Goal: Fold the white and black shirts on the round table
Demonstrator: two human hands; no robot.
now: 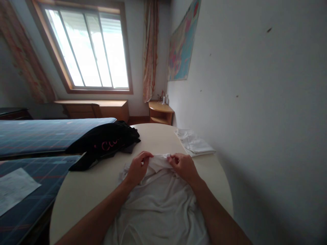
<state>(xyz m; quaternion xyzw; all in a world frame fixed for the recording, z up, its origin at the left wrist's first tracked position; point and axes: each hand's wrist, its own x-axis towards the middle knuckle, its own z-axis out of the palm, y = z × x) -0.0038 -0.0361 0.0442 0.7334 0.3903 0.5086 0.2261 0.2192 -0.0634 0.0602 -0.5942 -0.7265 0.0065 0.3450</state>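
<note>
while both forearms reach forward over a round cream table (79, 200), the left hand (139, 166) and the right hand (184, 165) pinch the far edge of a white cloth (160, 207). each grip is closed to a thumb-and-finger pinch, with no gap showing beyond the fabric between the tips, and a short, nearly straight stretch of the edge runs from one hand to the other. the cloth lies in loose wrinkles along the middle of the table, between the forearms, and runs toward the person past the bottom of the view; a crumpled part of it shows just left of the left hand. beyond the right hand, near the table's far right edge and beside the wall (268, 143), lies a folded white fabric (196, 144), apart from the hands. at the table's left edge sits a heap of black fabric (102, 141) with pink lettering, overlapping in view the blue plaid surfaces (51, 134) on that side, though whether it rests on them i cannot tell. a pale sheet (17, 189) lies on the nearer plaid surface. farther back are a bright window (89, 51), a patterned curtain (150, 51) and a map (182, 46) on the wall.
</note>
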